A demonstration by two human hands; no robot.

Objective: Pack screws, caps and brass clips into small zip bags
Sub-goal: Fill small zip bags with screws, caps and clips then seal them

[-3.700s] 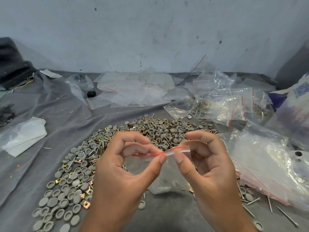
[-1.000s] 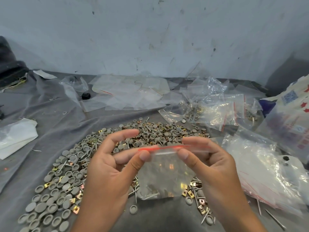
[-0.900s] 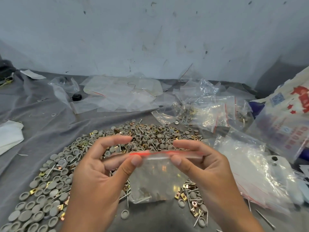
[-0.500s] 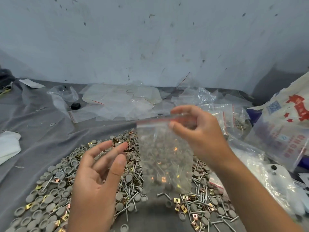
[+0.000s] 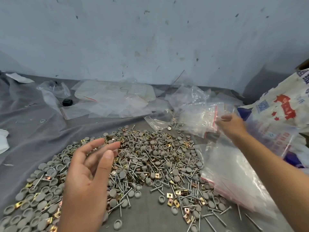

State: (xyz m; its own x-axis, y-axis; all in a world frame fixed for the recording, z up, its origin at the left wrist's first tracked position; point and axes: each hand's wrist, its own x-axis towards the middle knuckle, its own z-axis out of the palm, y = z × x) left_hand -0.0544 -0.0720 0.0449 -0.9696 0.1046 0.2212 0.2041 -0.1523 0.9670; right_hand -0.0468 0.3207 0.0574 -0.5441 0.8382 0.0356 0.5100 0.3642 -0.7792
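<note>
Head view, the only one we have: our left hand (image 5: 87, 173) hovers over the near-left part of the pile, palm turned inward, fingers loosely spread and relaxed, holding nothing. Our right hand (image 5: 229, 124) is stretched out to the far right, at the red-striped top edge of a small zip bag (image 5: 199, 121); it's blurred, and we can't tell whether the fingers pinch the bag or are merely next to it. That bag lies on a heap of filled zip bags (image 5: 168, 120) at the far right of the pile. The loose stock sits on a grey cloth (image 5: 33, 131) over the bench: grey round caps (image 5: 41, 195) mostly on the left and near side, screws (image 5: 150, 161) thick through the middle and right, brass clips (image 5: 169, 195) scattered among them. A stack of empty red-lined zip bags (image 5: 234, 181) lies right of the pile, under our right forearm. Farther back, flat clear plastic sheets (image 5: 113, 99) and a crumpled clear bag (image 5: 53, 91) lie near the wall, a small black object (image 5: 67, 102) beside them. A large printed sack (image 5: 280, 111) stands at the right edge, white paper (image 5: 3, 141) at the left edge.
</note>
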